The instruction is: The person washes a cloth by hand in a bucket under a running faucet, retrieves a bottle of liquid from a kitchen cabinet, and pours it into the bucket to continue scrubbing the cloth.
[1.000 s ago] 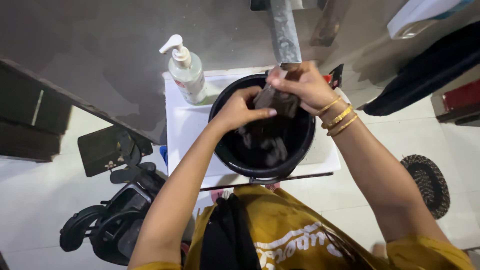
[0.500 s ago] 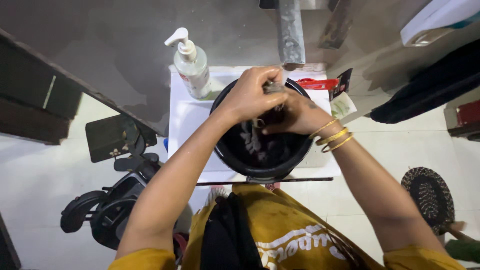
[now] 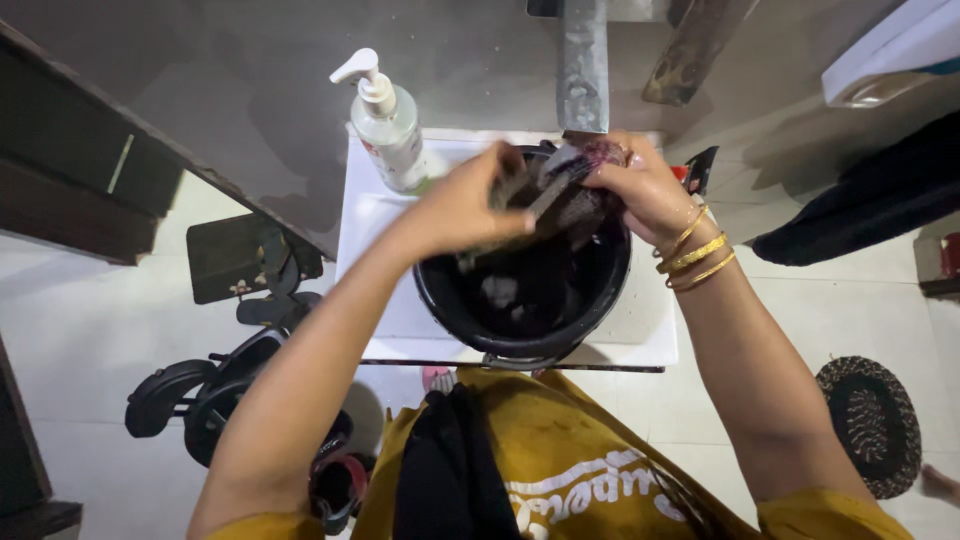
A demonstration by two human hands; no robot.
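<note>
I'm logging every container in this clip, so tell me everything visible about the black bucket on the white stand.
The black bucket is round, glossy and plastic-looking, standing upright on a white stand below a metal spout. A thin metal handle hangs at its near side. Inside lie dark wet cloth and dark water. Above its far rim the left hand and right hand grip a dark cloth. A pump bottle stands to its left.

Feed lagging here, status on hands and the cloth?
Left hand and right hand both gripping dark wet cloth over black bucket. Spout directly above. Nothing obstructing.
</note>
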